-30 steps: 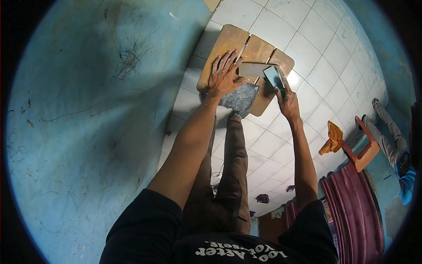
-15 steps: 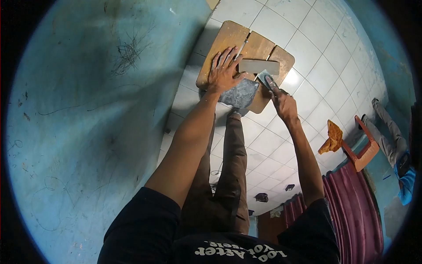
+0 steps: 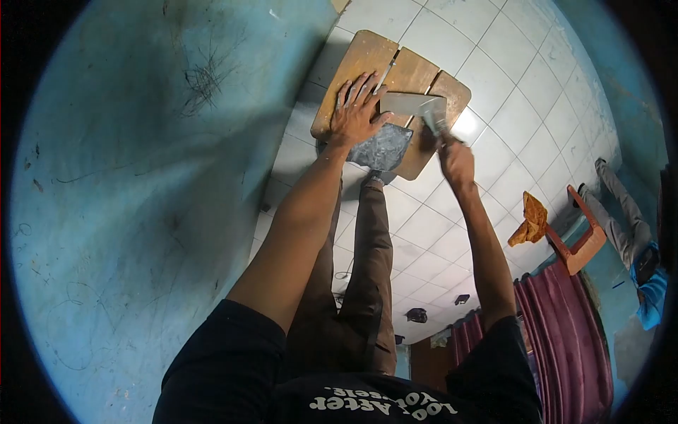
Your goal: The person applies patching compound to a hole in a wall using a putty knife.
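My left hand (image 3: 355,116) lies with fingers spread on a slatted wooden stool top (image 3: 367,53), its wrist beside a grey-smeared plastic sheet (image 3: 385,147) at the near edge. My right hand (image 3: 459,161) is wrapped round the handle of a putty knife (image 3: 436,120). The knife's blade overlaps the right end of a flat grey rectangular plate (image 3: 404,104), which lies across the slats. The thumb side of my left hand is close to the plate's left end. Pale smudges mark my left fingers.
White floor tiles (image 3: 494,85) surround the stool, with a scratched blue wall (image 3: 141,177) on the left. At right are an orange-brown cloth (image 3: 531,219), an orange plastic chair (image 3: 585,247), purple curtains (image 3: 561,332) and another person's legs (image 3: 621,205). A dark bundle (image 3: 417,315) lies on the floor.
The putty knife has turned and moved up onto the plate's right end, and my right fingers now curl round its handle. My left hand stays on the stool top.
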### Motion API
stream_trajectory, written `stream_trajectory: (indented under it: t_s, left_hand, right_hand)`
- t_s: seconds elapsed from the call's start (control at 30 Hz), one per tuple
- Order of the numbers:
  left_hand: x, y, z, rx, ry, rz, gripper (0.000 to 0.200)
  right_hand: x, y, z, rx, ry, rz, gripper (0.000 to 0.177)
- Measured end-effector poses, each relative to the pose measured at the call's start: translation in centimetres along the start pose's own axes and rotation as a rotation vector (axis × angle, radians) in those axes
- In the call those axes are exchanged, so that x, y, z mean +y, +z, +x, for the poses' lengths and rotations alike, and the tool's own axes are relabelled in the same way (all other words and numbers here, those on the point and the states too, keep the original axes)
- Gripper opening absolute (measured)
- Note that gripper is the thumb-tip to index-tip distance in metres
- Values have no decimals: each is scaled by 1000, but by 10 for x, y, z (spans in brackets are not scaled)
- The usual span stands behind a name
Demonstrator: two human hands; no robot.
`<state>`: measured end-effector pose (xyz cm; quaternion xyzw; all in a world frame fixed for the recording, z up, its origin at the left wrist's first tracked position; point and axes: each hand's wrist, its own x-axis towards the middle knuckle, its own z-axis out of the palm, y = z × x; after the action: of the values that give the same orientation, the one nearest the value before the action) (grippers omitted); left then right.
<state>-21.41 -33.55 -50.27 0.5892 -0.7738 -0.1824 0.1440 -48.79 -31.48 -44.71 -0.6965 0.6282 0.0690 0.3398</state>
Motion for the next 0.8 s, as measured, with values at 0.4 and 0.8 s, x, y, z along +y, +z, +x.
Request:
stream_trajectory:
  t_s: [0.4, 0.8]
  left_hand:
    - [0, 0, 0, -6, -8, -8, 59]
    - [-1, 2, -1, -13, -5, 1, 58]
  right_hand:
    - [36, 18, 5, -5, -64, -96, 32]
    - [23, 6, 3, 32, 52, -55, 39]
